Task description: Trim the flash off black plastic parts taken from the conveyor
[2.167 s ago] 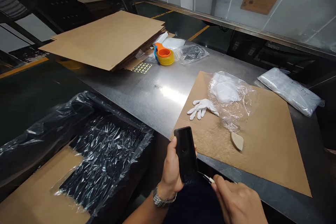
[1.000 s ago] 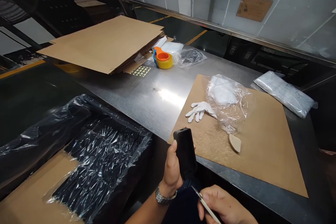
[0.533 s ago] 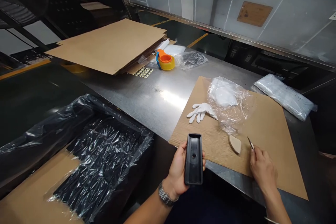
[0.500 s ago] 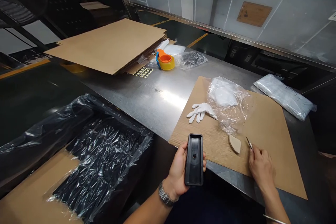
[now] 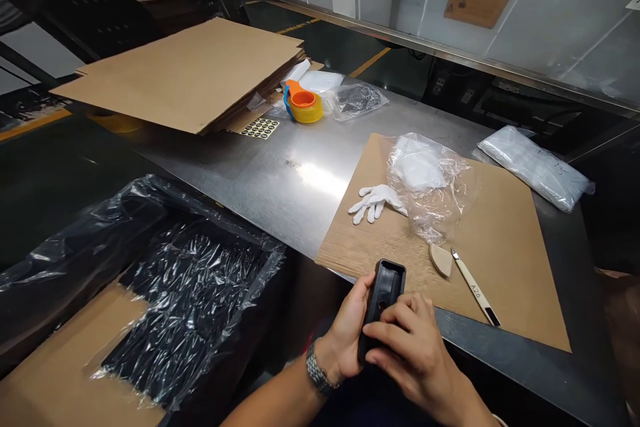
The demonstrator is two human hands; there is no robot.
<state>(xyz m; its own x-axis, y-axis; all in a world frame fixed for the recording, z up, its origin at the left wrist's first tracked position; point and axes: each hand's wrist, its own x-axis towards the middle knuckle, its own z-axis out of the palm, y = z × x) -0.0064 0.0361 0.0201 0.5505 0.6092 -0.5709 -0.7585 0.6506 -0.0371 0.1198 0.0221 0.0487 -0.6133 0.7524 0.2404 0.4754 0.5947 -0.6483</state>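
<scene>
A black oblong plastic part (image 5: 386, 283) with a hollow inside is held upright just in front of the steel table's near edge. My left hand (image 5: 345, 333) is wrapped round its left side, a metal watch on the wrist. My right hand (image 5: 413, 350) lies over the part's lower half, fingers pressed on it. A thin white-handled blade tool (image 5: 474, 285) lies loose on the cardboard sheet (image 5: 500, 260), next to a small tan wedge (image 5: 441, 259).
A white glove (image 5: 373, 201) and a clear bag (image 5: 430, 180) lie on the cardboard sheet. Flat cardboard (image 5: 185, 73), a tape roll (image 5: 303, 105) and a sticker sheet (image 5: 259, 127) sit far left. A plastic-lined box (image 5: 170, 293) of black parts stands at my left.
My right hand set the blade tool down on the cardboard sheet, came back and closed on the black part. The part has tilted up from lying flat in my left hand.
</scene>
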